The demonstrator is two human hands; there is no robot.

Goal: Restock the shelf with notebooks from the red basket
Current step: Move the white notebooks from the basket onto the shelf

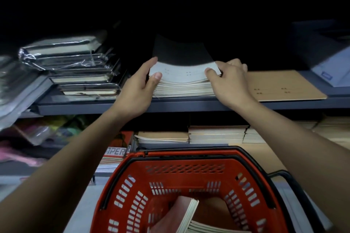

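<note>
notebooks (181, 81) are sagging softly between the fingers of the left hand (138, 89) and right hand (230, 81). both hands are gripping the pile's side edges, thumbs on top. probably light but floppy.

Single head view, wide-angle, facing forward and down; shelf (181, 103) close ahead, red basket (189, 178) directly below, near bottom edge.

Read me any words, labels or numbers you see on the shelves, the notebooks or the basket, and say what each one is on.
"APER": white letters, cut off at the left by the arm, on a red and white pack on the lower shelf, left of the red basket.
Small printed marks on the top notebook of the stack gripped by both hands: too small to read.
Printed marks on the brown notebook: too small to read.
Blue label on the white box at right: blurred, unreadable.
</note>
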